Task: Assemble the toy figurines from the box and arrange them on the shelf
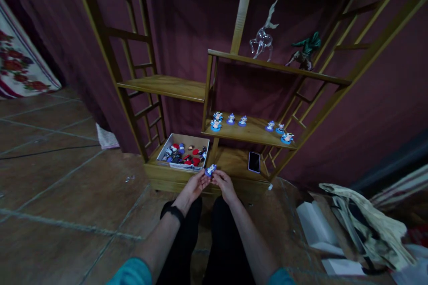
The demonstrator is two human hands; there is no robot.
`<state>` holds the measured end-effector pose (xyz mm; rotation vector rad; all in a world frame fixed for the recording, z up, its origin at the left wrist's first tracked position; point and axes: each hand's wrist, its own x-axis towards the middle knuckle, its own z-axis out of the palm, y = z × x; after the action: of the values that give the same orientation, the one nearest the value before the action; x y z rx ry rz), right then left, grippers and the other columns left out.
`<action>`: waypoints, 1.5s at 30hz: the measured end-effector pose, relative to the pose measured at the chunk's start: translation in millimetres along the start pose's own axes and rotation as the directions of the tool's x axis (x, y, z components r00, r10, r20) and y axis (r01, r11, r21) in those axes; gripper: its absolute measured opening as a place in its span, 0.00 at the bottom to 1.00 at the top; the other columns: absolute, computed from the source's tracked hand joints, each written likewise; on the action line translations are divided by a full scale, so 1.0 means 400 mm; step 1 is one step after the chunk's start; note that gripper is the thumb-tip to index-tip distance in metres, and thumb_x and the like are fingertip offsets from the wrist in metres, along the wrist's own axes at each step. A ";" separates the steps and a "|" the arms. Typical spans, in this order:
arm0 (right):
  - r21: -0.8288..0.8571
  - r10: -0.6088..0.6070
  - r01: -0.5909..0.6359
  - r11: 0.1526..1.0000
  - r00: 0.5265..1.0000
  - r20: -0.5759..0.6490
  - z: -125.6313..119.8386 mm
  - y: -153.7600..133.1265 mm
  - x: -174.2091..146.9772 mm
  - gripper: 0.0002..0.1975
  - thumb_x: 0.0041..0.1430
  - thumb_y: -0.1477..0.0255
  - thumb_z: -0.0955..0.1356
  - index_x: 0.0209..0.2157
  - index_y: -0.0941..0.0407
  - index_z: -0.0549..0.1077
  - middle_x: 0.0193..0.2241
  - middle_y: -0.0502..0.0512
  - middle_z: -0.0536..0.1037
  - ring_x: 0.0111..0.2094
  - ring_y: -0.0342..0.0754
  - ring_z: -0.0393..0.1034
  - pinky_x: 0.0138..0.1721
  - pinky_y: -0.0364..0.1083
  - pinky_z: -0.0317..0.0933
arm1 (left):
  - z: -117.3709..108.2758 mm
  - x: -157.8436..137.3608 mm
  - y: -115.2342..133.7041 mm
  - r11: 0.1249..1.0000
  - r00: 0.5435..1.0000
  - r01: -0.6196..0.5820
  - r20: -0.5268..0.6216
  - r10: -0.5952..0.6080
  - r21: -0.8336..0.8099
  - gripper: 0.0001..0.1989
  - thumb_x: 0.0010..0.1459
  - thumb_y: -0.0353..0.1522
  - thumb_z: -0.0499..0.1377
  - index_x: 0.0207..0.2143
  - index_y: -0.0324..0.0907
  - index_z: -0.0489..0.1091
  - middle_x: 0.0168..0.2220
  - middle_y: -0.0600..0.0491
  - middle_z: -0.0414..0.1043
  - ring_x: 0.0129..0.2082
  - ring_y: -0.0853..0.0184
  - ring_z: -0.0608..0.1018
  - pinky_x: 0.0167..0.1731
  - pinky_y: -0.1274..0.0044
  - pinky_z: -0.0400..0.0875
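Between my two hands, in front of the low shelf, is a small purple-and-white figurine (210, 170). My left hand (198, 183) grips it from the left with thumb and fingers. From the other side, the fingers of my right hand (224, 183) close on its edge. Just beyond my left hand stands an open cardboard box (171, 165) holding several red, blue and dark figurines (192, 160). On the shelf (257, 132) above, similar figurines stand in a left group (216, 123), a middle pair (236, 119) and a right group (280, 131).
A phone (254, 162) lies on the bottom board at right. Higher up stand a clear horse figure (263, 38) and a dark green statue (306, 51). An upper left shelf (170, 87) juts out. White boxes (319, 227) and a cream cloth bag (371, 222) lie on the right floor.
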<state>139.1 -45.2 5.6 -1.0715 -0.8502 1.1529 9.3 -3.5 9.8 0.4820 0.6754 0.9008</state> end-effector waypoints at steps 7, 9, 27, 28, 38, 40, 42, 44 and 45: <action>-0.004 0.021 -0.021 1.000 0.999 0.032 -0.024 -0.019 -0.007 0.18 0.42 0.62 0.70 0.36 0.56 0.73 0.33 0.54 0.76 0.29 0.43 0.68 0.33 0.44 0.64 | -0.001 0.009 -0.004 0.996 0.998 0.068 -0.008 -0.069 -0.052 0.13 0.55 0.39 0.55 0.29 0.36 0.67 0.26 0.49 0.70 0.26 0.71 0.75 0.31 0.78 0.71; 0.036 0.026 -0.027 0.999 0.999 0.032 -0.040 -0.030 -0.017 0.18 0.42 0.64 0.71 0.37 0.56 0.73 0.34 0.54 0.76 0.30 0.43 0.68 0.34 0.44 0.63 | -0.002 0.011 -0.007 0.995 0.997 0.076 -0.006 -0.076 -0.061 0.13 0.55 0.39 0.55 0.30 0.37 0.67 0.27 0.49 0.71 0.28 0.70 0.75 0.32 0.77 0.71; 0.050 -0.011 0.015 0.999 0.996 -0.092 -0.050 -0.018 -0.001 0.22 0.43 0.63 0.70 0.42 0.53 0.71 0.36 0.53 0.75 0.32 0.44 0.68 0.36 0.45 0.64 | 0.020 0.018 -0.036 0.998 0.994 -0.046 0.099 0.049 -0.033 0.16 0.47 0.20 0.60 0.40 0.38 0.68 0.39 0.48 0.72 0.39 0.67 0.75 0.45 0.72 0.67; 0.034 -0.022 0.025 0.999 0.996 -0.081 -0.049 -0.017 -0.002 0.22 0.43 0.63 0.70 0.43 0.53 0.71 0.36 0.53 0.75 0.33 0.44 0.69 0.36 0.45 0.65 | 0.020 0.018 -0.037 0.998 0.993 -0.051 0.103 0.053 -0.025 0.17 0.46 0.19 0.60 0.41 0.38 0.68 0.40 0.48 0.72 0.40 0.67 0.75 0.46 0.72 0.67; -0.028 -0.077 0.076 0.997 0.996 -0.043 -0.040 0.003 -0.001 0.20 0.41 0.66 0.70 0.40 0.53 0.72 0.36 0.52 0.74 0.36 0.47 0.68 0.38 0.47 0.65 | 0.004 0.029 -0.036 0.992 0.981 -0.121 0.156 0.116 0.025 0.24 0.41 0.13 0.58 0.41 0.39 0.70 0.39 0.50 0.72 0.40 0.70 0.74 0.43 0.79 0.65; -0.039 -0.087 0.085 0.996 0.996 -0.035 -0.039 0.000 -0.003 0.19 0.41 0.67 0.70 0.39 0.53 0.72 0.36 0.51 0.75 0.36 0.47 0.68 0.39 0.47 0.64 | 0.004 0.027 -0.035 0.991 0.979 -0.129 0.161 0.123 0.025 0.24 0.40 0.13 0.58 0.41 0.39 0.70 0.39 0.50 0.72 0.41 0.70 0.74 0.43 0.79 0.65; -0.048 -0.092 0.091 0.995 0.995 -0.025 -0.037 -0.004 -0.006 0.18 0.41 0.67 0.70 0.38 0.53 0.72 0.35 0.50 0.75 0.36 0.47 0.68 0.40 0.48 0.64 | 0.005 0.025 -0.034 0.991 0.977 -0.132 0.172 0.127 0.020 0.25 0.40 0.13 0.58 0.41 0.39 0.70 0.40 0.50 0.72 0.41 0.69 0.73 0.43 0.79 0.65; -0.064 -0.102 0.101 0.993 0.995 -0.017 -0.035 -0.008 -0.009 0.18 0.40 0.68 0.70 0.38 0.53 0.72 0.35 0.50 0.75 0.36 0.47 0.68 0.42 0.48 0.63 | 0.006 0.021 -0.032 0.991 0.973 -0.132 0.192 0.127 0.015 0.25 0.40 0.13 0.58 0.42 0.39 0.70 0.41 0.50 0.72 0.42 0.69 0.73 0.43 0.78 0.65; -0.075 -0.107 0.105 0.992 0.994 -0.014 -0.034 -0.009 -0.010 0.18 0.40 0.69 0.70 0.38 0.53 0.72 0.35 0.50 0.75 0.37 0.47 0.68 0.42 0.48 0.62 | 0.006 0.020 -0.032 0.991 0.971 -0.134 0.201 0.128 0.014 0.25 0.40 0.14 0.58 0.42 0.40 0.69 0.41 0.50 0.72 0.42 0.68 0.73 0.43 0.78 0.66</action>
<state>151.8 -52.3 5.3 -1.0831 -0.9310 1.0280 21.5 -4.0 0.7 0.6387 0.4773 0.9536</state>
